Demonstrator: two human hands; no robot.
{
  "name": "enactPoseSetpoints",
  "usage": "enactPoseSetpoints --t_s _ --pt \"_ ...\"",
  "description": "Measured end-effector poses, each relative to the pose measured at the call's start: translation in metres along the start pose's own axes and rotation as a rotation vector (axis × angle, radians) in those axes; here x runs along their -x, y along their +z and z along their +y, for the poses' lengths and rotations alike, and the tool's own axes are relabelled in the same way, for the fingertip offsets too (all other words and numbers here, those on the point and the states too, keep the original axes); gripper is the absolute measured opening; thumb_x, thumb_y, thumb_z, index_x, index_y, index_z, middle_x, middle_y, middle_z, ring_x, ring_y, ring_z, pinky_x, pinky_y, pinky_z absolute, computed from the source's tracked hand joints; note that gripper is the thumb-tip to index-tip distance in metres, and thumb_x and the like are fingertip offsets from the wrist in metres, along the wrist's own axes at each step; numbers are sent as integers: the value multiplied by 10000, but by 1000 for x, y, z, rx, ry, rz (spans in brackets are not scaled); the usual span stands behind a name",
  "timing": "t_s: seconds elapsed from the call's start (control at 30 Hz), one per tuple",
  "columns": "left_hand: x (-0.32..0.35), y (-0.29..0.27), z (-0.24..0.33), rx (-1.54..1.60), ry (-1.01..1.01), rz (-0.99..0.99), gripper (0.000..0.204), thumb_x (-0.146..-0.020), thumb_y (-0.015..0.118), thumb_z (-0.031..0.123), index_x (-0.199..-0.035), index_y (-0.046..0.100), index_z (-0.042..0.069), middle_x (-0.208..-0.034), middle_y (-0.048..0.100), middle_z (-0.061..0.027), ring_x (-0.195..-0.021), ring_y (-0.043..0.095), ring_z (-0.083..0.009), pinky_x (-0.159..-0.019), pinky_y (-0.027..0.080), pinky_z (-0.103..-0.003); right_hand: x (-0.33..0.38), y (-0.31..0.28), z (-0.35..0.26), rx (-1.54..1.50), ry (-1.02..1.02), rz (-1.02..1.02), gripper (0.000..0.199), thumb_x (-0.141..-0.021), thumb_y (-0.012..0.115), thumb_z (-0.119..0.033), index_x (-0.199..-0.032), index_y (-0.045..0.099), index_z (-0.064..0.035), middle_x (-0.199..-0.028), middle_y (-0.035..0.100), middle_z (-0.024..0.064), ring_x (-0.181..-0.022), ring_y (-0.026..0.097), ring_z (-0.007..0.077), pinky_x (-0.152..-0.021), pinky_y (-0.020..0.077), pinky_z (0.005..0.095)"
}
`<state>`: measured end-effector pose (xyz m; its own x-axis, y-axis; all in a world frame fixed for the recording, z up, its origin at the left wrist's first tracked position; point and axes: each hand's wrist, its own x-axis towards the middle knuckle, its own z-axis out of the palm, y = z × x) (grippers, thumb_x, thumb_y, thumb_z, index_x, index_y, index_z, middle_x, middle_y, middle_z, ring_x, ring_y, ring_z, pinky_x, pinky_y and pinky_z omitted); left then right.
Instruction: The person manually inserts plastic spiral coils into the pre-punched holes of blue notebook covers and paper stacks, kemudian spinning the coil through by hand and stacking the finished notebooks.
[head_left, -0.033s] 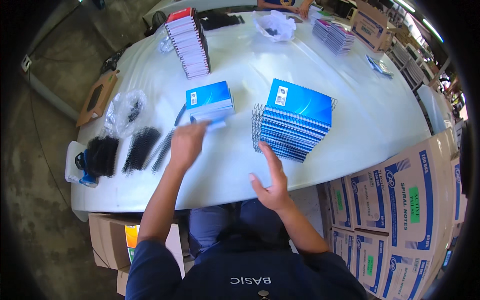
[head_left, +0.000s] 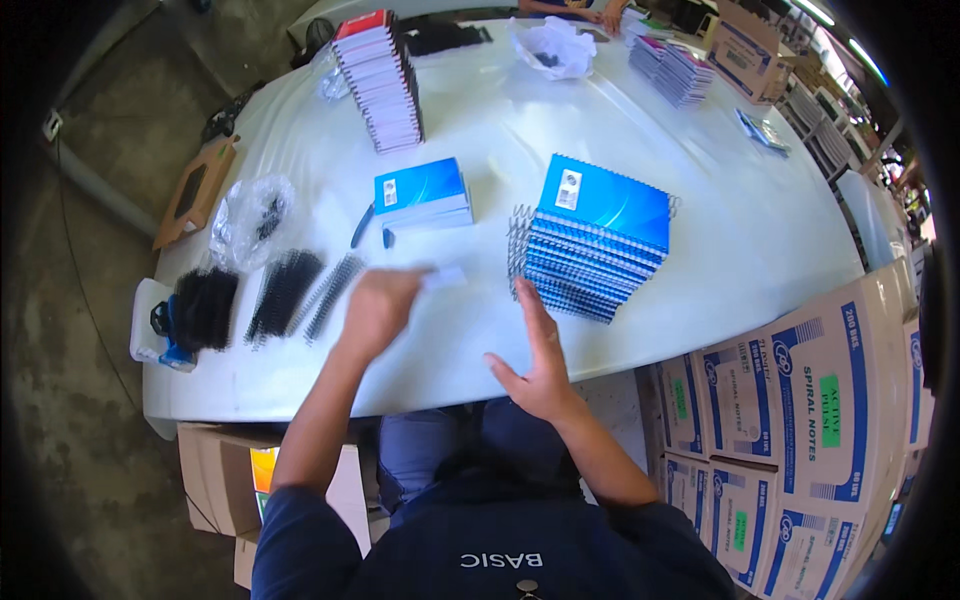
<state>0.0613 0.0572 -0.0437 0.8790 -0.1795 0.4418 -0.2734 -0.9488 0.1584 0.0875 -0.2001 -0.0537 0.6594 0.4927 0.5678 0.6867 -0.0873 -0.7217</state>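
Observation:
My left hand (head_left: 383,312) is closed above the near part of the table, its fingertips on a thin, pale bluish-white piece (head_left: 446,278) that is blurred by motion. Just beyond it lies a low stack of blue-covered notebooks (head_left: 422,190) with no coils showing. My right hand (head_left: 543,362) is open and empty, thumb and fingers spread. Its fingertips are close to a tall stack of blue spiral notebooks (head_left: 598,235), whose loose coil ends stick out at the left; whether they touch is unclear. Two small dark-blue tools or strips (head_left: 362,227) lie beside the low stack.
Rows of black spiral coils (head_left: 283,295) lie at the left, near a plastic bag (head_left: 250,225). A tall red-covered notebook stack (head_left: 378,85) stands at the back. Cartons (head_left: 815,390) are piled at the right below the table edge. Another person's hand (head_left: 611,16) shows at the far side.
My left hand has drawn back toward me, away from the low stack, with the pale piece at its fingertips. My right hand has shifted slightly left and remains open.

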Motion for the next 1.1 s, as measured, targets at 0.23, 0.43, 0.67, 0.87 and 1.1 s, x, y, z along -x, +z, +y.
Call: enactPoseSetpoints --t_s 0.23,0.43,0.67,0.87,1.1 --pt "46 -15 -16 630 -411 -36 217 -840 628 226 -997 652 78 -959 654 -111 -895 610 -280 -751 461 -363 10 44 14 -523 385 -323 265 -855 594 -7 -1117 630 2 -1064 668 108 -1004 604 160 -887 453 278" --pt "43 10 -79 -186 -868 78 311 -841 610 346 -974 622 66 -976 593 -110 -937 559 -302 -787 426 -434 4 27 35 -481 360 -205 246 -844 601 4 -1087 629 26 -1039 671 104 -979 611 156 -884 455 281" --pt "50 26 -65 -266 -738 122 335 -820 630 392 -947 664 85 -938 627 -94 -916 580 -288 -818 412 -422 5 35 32 -511 298 -359 284 -858 585 2 -1140 620 0 -1103 660 99 -1000 608 143 -893 450 272" --pt "48 -7 -58 27 -831 78 367 -809 649 391 -993 695 77 -903 681 -125 -845 632 -293 -758 457 -396 6 31 38 -462 340 -242 254 -857 608 -34 -1106 633 13 -1030 675 102 -939 608 128 -850 464 266" --pt "37 -16 -32 563 -584 88 283 -933 534 253 -1005 636 -2 -922 662 -156 -827 621 -226 -797 462 -315 10 36 44 -442 339 -142 255 -853 614 -31 -1100 627 30 -1005 678 109 -905 614 126 -820 473 256"
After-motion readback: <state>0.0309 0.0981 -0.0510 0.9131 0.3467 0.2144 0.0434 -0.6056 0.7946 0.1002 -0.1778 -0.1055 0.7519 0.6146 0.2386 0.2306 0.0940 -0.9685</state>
